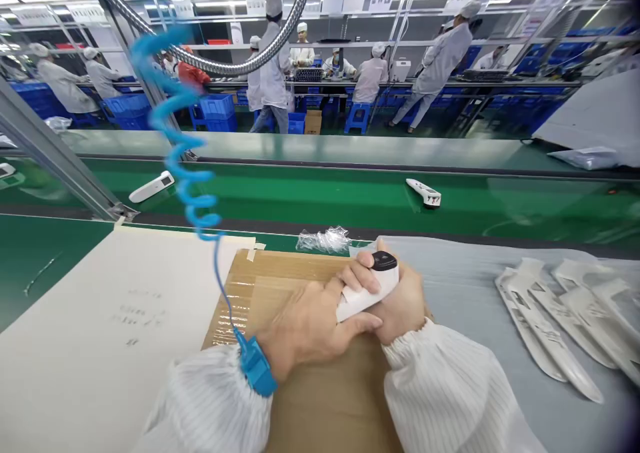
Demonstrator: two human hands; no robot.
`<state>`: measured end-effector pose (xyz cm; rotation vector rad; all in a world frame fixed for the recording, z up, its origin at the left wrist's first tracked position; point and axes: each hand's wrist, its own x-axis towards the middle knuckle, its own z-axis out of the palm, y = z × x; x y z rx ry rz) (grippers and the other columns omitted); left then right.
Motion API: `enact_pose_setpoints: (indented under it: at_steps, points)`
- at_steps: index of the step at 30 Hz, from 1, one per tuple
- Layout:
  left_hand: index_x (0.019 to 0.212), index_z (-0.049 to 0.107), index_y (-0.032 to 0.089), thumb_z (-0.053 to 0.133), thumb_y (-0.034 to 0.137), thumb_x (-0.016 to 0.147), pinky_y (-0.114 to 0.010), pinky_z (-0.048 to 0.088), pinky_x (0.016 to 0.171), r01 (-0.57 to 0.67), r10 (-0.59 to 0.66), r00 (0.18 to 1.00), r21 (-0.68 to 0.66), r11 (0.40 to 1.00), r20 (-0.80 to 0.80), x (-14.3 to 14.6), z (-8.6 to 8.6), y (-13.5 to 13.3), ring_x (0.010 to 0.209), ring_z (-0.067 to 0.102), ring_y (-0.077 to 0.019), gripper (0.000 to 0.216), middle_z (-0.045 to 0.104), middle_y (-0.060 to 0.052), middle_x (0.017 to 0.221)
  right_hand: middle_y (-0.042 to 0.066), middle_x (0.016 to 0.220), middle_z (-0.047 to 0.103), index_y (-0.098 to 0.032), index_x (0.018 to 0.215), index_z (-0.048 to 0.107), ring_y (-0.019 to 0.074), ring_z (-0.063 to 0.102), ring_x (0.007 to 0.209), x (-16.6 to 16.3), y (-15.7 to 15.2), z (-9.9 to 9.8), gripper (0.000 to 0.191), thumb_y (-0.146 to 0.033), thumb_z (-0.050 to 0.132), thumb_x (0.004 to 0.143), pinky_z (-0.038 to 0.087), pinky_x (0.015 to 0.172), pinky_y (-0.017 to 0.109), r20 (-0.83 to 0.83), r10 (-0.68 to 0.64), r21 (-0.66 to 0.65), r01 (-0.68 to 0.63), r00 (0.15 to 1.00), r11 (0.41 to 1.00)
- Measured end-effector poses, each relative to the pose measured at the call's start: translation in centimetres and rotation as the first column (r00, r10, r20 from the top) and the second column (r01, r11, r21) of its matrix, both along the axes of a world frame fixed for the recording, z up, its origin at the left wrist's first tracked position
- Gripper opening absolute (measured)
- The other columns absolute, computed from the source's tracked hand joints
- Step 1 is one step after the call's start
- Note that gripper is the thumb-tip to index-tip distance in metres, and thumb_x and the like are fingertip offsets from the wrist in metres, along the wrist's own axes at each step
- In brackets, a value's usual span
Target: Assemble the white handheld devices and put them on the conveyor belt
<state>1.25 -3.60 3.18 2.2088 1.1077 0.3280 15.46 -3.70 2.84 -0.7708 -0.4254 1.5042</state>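
Note:
A white handheld device point(367, 298) with a glossy black end is held between my two hands over a sheet of brown cardboard point(280, 300). My left hand point(310, 320) wraps its fingers over the top of the device, the thumb lying along its near side. From the right, my right hand point(407, 300) closes around the far and right side; the palm hides part of the device. A blue wrist strap point(257, 366) circles my left wrist and joins a coiled blue cord point(193, 173).
Several white plastic shell parts point(555, 326) lie on grey sheeting at the right. Crumpled clear plastic point(325, 240) sits beyond the cardboard. The green conveyor point(310, 196) carries white devices point(424, 193). White paper point(115, 306) covers the left side. People in white coats work farther back.

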Motion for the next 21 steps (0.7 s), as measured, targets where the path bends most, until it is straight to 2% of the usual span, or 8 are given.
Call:
enact_pose_setpoints:
  at_steps: [2,4,6,7,9,11,16,21]
  points:
    - [0.116,0.065,0.02,0.047,0.07,0.087,-0.037,0.045,0.068,-0.07,0.07,0.997,-0.025,0.997,0.015,-0.5,0.1,0.5,0.081,0.067,-0.0324,0.06,0.072,-0.014,0.096,-0.003,0.05,0.042,-0.025,0.068,0.057,0.0171,0.051,0.057,0.1,0.1,0.2,0.049,-0.07,0.049,0.086,0.049,0.061,0.033,0.01,0.078,0.047,-0.079,0.997,0.996]
    - [0.115,0.064,0.021,0.046,0.065,0.09,-0.039,0.046,0.073,-0.202,0.201,0.978,0.015,0.979,0.055,-0.9,0.2,1.0,0.088,0.067,-0.0323,0.054,0.072,-0.013,0.102,0.0,0.073,0.061,-0.026,0.087,0.063,0.0201,0.062,0.078,0.0,0.2,0.1,0.041,-0.066,0.055,0.086,0.053,0.073,0.036,0.019,0.13,0.083,-0.131,0.991,0.988]
    - [0.125,0.057,0.022,0.05,0.056,0.093,-0.041,0.046,0.085,-0.316,0.293,0.938,0.113,0.942,0.187,-1.0,0.1,1.2,0.105,0.063,-0.0313,0.047,0.068,-0.011,0.118,0.003,0.097,0.067,-0.026,0.098,0.065,0.0226,0.063,0.097,-0.6,0.3,-0.2,0.036,-0.06,0.061,0.086,0.053,0.084,0.038,0.038,0.156,0.121,-0.16,0.987,0.98]
    - [0.13,0.053,0.023,0.052,0.051,0.094,-0.041,0.045,0.092,-0.345,0.297,0.917,0.162,0.924,0.265,-0.9,0.1,1.2,0.114,0.06,-0.03,0.046,0.064,-0.01,0.126,0.004,0.102,0.067,-0.025,0.099,0.066,0.0233,0.062,0.102,-1.0,0.3,-0.5,0.034,-0.057,0.064,0.086,0.053,0.088,0.039,0.047,0.165,0.135,-0.17,0.985,0.976]
    - [0.134,0.05,0.025,0.054,0.045,0.095,-0.04,0.041,0.102,-0.351,0.253,0.894,0.228,0.908,0.369,-0.7,0.0,1.0,0.124,0.054,-0.0268,0.045,0.059,-0.008,0.135,0.006,0.105,0.068,-0.023,0.098,0.067,0.0244,0.061,0.108,-1.8,0.2,-0.9,0.03,-0.051,0.067,0.085,0.052,0.092,0.04,0.048,0.165,0.138,-0.17,0.985,0.976]
    - [0.131,0.053,0.026,0.052,0.041,0.097,-0.039,0.04,0.105,-0.327,0.212,0.898,0.263,0.907,0.386,-0.5,0.0,0.8,0.125,0.053,-0.0254,0.038,0.058,-0.007,0.136,0.007,0.106,0.069,-0.023,0.097,0.067,0.0256,0.061,0.111,-2.6,0.1,-1.2,0.028,-0.048,0.07,0.084,0.052,0.094,0.043,0.031,0.145,0.114,-0.147,0.989,0.983]
    - [0.126,0.056,0.024,0.046,0.035,0.099,-0.04,0.043,0.101,-0.287,0.151,0.91,0.324,0.902,0.387,0.0,0.3,0.5,0.118,0.056,-0.0254,0.03,0.061,-0.009,0.129,0.006,0.1,0.07,-0.024,0.091,0.066,0.0269,0.061,0.113,-3.2,-0.1,-1.5,0.026,-0.046,0.073,0.08,0.053,0.096,0.045,-0.004,0.103,0.071,-0.102,0.995,0.992]
    - [0.124,0.057,0.025,0.047,0.034,0.099,-0.037,0.042,0.1,-0.268,0.14,0.907,0.286,0.92,0.398,0.0,0.4,0.8,0.118,0.056,-0.0237,0.029,0.06,-0.008,0.13,0.005,0.1,0.07,-0.025,0.091,0.066,0.0256,0.062,0.111,-2.8,0.3,-1.7,0.026,-0.047,0.074,0.079,0.053,0.097,0.044,0.02,0.103,0.115,-0.104,0.995,0.988]
